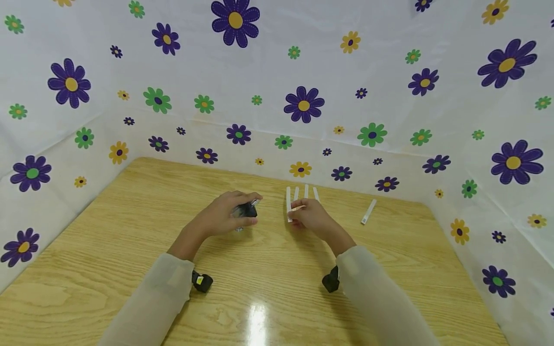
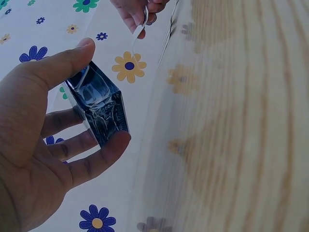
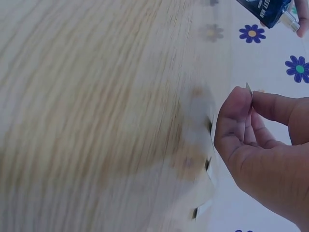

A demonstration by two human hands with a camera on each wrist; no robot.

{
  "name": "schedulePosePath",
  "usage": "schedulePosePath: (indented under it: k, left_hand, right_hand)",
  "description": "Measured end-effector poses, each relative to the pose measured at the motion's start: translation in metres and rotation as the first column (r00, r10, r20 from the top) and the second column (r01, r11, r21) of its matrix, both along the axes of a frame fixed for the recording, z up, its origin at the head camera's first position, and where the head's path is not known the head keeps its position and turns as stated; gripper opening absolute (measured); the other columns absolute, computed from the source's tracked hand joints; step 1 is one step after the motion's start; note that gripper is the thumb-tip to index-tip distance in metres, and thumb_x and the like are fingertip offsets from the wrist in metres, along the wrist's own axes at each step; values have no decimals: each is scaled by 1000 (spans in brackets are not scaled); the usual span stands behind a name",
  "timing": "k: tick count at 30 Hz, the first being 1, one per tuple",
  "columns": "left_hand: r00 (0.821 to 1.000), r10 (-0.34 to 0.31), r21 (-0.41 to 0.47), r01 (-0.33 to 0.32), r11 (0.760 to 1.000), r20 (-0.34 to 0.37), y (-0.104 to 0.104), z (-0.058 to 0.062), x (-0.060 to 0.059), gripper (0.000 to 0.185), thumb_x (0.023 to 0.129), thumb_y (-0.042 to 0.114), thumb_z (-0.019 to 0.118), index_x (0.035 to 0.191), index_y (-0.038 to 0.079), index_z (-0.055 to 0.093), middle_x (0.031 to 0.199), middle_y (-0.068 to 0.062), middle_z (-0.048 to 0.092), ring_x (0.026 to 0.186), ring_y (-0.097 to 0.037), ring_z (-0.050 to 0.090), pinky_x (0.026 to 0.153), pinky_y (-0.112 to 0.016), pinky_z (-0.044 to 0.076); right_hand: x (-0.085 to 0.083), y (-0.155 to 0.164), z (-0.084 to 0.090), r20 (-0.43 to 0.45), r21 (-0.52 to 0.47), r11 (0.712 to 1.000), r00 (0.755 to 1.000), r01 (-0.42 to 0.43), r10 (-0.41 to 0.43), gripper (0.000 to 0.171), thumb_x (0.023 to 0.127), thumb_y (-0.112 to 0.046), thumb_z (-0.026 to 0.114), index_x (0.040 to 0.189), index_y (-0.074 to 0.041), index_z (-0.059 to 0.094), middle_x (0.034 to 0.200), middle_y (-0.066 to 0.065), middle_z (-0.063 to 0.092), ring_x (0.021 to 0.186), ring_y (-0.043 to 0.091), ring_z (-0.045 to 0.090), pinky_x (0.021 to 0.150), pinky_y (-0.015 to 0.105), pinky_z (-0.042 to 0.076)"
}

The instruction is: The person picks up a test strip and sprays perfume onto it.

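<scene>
My left hand (image 1: 221,212) grips a small dark blue pouch (image 2: 102,104) by its edges, thumb on one side and fingers on the other. White lettering and a silvery spout (image 3: 291,21) show on it in the right wrist view. To the right, my right hand (image 1: 315,220) pinches a thin white paper strip (image 1: 288,198) between thumb and fingertips. That strip stretches away from the hand toward the back of the table. Just beyond the right hand lie several more white strips (image 1: 306,191), partly hidden by it.
A separate white strip (image 1: 369,212) lies farther right on the wooden table (image 1: 259,269). White cloth with printed flowers (image 1: 186,72) stands as walls behind and at both sides. Black wrist cameras (image 1: 202,281) sit below both forearms.
</scene>
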State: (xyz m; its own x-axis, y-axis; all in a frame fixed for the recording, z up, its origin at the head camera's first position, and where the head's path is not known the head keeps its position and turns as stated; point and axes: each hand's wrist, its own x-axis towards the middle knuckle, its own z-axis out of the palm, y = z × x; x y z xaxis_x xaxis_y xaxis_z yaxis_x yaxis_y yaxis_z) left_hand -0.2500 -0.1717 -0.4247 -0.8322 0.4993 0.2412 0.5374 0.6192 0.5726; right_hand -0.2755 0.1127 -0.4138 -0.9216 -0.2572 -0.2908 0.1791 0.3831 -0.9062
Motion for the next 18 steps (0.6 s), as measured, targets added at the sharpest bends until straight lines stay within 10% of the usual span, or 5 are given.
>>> schedulePosePath:
  k: [18]
  left_hand:
    - [1000, -19, -3, 19, 1000, -19, 1, -1, -1, 58, 95, 46, 73, 148, 29, 55, 139, -11, 60, 129, -35, 53, 105, -60, 44]
  right_hand:
    - [-24, -13, -7, 148, -158, 975, 980, 157, -134, 28, 103, 3, 56, 130, 7, 49, 95, 14, 60, 71, 17, 60, 62, 25, 54]
